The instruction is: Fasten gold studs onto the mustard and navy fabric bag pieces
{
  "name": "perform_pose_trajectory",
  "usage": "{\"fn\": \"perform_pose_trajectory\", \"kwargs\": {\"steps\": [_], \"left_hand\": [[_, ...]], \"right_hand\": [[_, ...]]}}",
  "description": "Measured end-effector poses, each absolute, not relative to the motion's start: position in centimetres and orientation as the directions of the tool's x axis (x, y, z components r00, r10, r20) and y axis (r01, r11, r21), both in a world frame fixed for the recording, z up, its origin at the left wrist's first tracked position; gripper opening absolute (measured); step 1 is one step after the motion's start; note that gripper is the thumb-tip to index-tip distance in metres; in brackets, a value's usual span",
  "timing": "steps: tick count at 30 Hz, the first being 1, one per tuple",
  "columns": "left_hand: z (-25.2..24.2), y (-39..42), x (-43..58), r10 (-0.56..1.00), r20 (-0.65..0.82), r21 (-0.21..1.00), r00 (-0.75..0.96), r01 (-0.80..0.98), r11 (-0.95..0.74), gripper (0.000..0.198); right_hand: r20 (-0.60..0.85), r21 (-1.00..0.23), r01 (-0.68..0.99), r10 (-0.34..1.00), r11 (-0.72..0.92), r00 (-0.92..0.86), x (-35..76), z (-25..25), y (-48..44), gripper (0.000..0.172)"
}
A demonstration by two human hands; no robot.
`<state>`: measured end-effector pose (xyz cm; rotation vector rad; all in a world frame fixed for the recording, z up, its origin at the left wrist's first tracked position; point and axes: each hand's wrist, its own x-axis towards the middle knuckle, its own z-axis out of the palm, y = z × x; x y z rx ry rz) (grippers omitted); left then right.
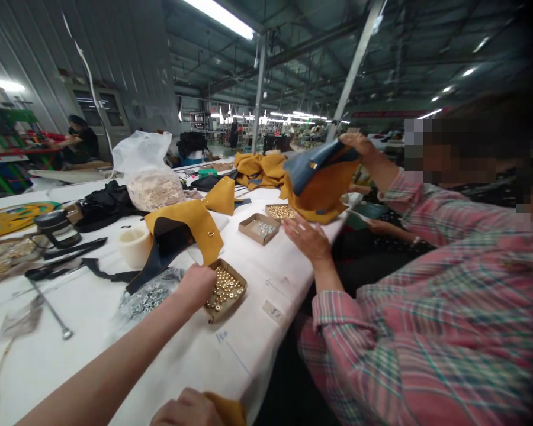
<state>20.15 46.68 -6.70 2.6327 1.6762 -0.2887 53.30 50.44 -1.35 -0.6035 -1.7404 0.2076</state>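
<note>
My left hand (196,288) reaches over the left edge of a small cardboard box (244,283) of gold-coloured metal studs (225,287). Its fingers are curled, and whatever they pinch is hidden. Just beyond it stands a curved mustard-yellow leather piece (182,216) with a dark blue inner side and a small metal fitting. Beside the wrist lies a clear plastic bag of silver metal rings (146,299). At the bottom edge, my right hand (184,409) is closed on a mustard-yellow leather piece (226,409), mostly out of view.
To the right, a co-worker in a plaid shirt (382,331) lifts a yellow and blue leather piece (322,183). Two small boxes of fittings (251,232) stand by that person's hand. A tape roll (133,247), metal rod (51,310) and black straps (111,272) occupy the left.
</note>
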Motion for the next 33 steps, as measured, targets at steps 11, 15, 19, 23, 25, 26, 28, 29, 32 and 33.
{"fn": "perform_pose_trajectory", "kwargs": {"steps": [11,15,19,23,25,26,28,29,32,33], "left_hand": [[-6.8,47.0,19.6,0.889,-0.104,0.035,0.445,0.895,-0.444,0.004],[-3.5,45.6,19.0,0.918,0.029,0.261,0.395,0.884,-0.388,0.011],[-0.9,40.3,15.8,0.966,0.046,0.537,0.254,0.809,-0.238,0.024],[-2.1,32.0,10.4,0.985,-0.169,0.853,0.034,0.506,0.128,0.06],[-3.5,27.4,8.1,0.957,-0.277,0.856,-0.08,0.431,0.284,0.071],[-4.3,25.1,7.2,0.941,-0.316,0.849,-0.121,0.407,0.337,0.073],[-5.5,20.8,6.2,0.908,-0.377,0.84,-0.183,0.345,0.418,0.073],[-6.0,18.9,6.1,0.892,-0.402,0.84,-0.209,0.302,0.45,0.071],[-6.8,14.3,7.2,0.843,-0.485,0.836,-0.233,0.157,0.525,0.066],[-7.0,13.2,7.9,0.831,-0.512,0.834,-0.216,0.106,0.542,0.063]], "right_hand": [[0.713,-0.404,0.451,0.583,0.796,-0.391,57.6,-4.1,55.1,0.046],[0.689,-0.404,0.422,0.574,0.811,-0.442,53.8,-3.8,51.2,0.014],[0.695,-0.382,0.352,0.517,0.854,-0.5,46.4,-5.4,42.1,0.018],[0.693,-0.363,0.206,0.411,0.909,-0.592,36.0,-10.0,30.9,0.011],[0.72,-0.37,0.131,0.373,0.92,-0.585,32.6,-11.9,26.8,0.013],[0.738,-0.374,0.096,0.359,0.922,-0.572,31.9,-12.5,25.4,0.013],[0.759,-0.389,0.043,0.347,0.92,-0.55,31.9,-12.8,23.7,0.015],[0.762,-0.4,0.02,0.345,0.916,-0.548,32.4,-12.6,23.3,0.018],[0.764,-0.44,-0.041,0.35,0.897,-0.541,34.4,-11.3,23.1,0.023],[0.766,-0.454,-0.056,0.357,0.889,-0.534,34.9,-10.8,23.1,0.024]]}}
